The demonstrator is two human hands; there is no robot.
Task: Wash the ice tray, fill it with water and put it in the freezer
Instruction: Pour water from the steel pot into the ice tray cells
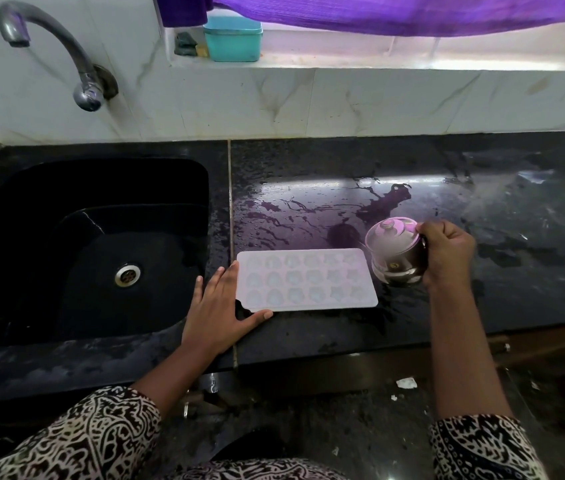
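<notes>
A pale, flat ice tray (307, 279) with several shaped cavities lies on the wet black counter (343, 337), just right of the sink. My left hand (220, 306) rests flat against the tray's left end, fingers spread, thumb under its front corner. My right hand (449, 252) grips a shiny steel cup (397, 252) right beside the tray's right end, tilted towards the tray. Whether the cavities hold water cannot be told.
A black sink (25, 244) with a drain (127, 275) is at the left, under a curved metal tap (49, 46). A teal box (232, 38) and a scrubber (186, 43) sit on the window ledge. Water is spilled over the counter behind the tray.
</notes>
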